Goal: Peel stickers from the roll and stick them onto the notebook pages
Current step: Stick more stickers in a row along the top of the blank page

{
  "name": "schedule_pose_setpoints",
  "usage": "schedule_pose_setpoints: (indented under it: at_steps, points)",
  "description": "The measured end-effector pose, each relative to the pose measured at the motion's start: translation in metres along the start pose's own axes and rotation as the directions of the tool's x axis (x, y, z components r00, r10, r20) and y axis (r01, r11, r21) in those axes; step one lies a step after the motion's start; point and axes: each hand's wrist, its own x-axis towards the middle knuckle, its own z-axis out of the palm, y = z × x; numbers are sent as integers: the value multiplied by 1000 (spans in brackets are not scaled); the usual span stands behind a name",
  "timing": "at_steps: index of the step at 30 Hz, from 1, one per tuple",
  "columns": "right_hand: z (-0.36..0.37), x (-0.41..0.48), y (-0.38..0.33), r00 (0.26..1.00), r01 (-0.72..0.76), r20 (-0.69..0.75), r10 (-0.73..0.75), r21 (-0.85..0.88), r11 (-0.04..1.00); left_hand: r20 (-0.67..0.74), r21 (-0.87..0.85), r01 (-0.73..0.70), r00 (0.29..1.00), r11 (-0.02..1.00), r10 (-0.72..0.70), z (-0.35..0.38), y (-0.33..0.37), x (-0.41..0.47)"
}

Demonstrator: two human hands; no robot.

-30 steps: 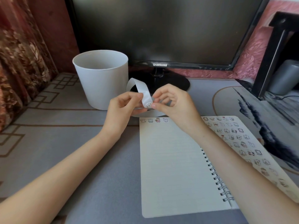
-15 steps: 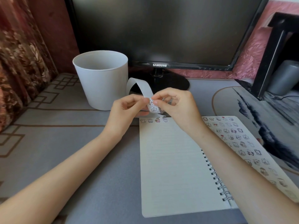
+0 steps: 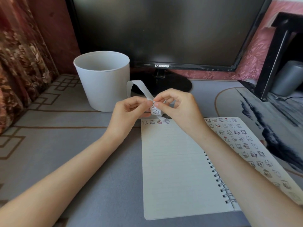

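Note:
A white sticker strip loops up in front of the bucket, its printed end hanging between my hands. My left hand pinches the strip from the left. My right hand pinches at a small cartoon sticker on the strip with thumb and forefinger. Below lies an open spiral notebook. Its left page carries a short row of stickers along the top edge. The right page is covered with several rows of stickers, partly hidden by my right forearm.
A white plastic bucket stands behind my left hand. A black monitor on a round base fills the back. A patterned mat and a dark stand are at the right. A floral curtain hangs left.
Both hands have dropped slightly toward the notebook. More of the printed strip end now hangs below my fingers, showing two stickers.

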Motion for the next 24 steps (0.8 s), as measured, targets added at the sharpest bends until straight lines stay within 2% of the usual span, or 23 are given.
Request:
schedule_pose_setpoints:
  at_steps: [5, 13, 16, 19, 21, 24]
  points:
    - [0, 0, 0, 1000, 1, -2, -1, -35, 999, -5, 9, 12, 1000, 1000, -12, 1, 0, -1]
    - [-1, 0, 2, 994, 107, 27, -103, -224, 969, -66, -43, 70, 995, 997, -72, 0, -1, 2]
    - [-4, 2, -1, 995, 94, 35, -90, -174, 980, -88, -65, 64, 994, 996, -69, -1, 0, 2]
    - [-12, 6, -8, 1000, -8, 23, 8, -10, 1000, -98, -80, 52, 993, 995, -59, -3, 0, 2]
    - [-22, 9, -11, 989, -145, 56, 140, 78, 986, -104, -78, 42, 993, 996, -50, -3, 0, 2]
    - [-38, 10, -8, 894, -403, 216, 392, 10, 915, -119, -67, 36, 992, 997, -44, -3, -2, 1]
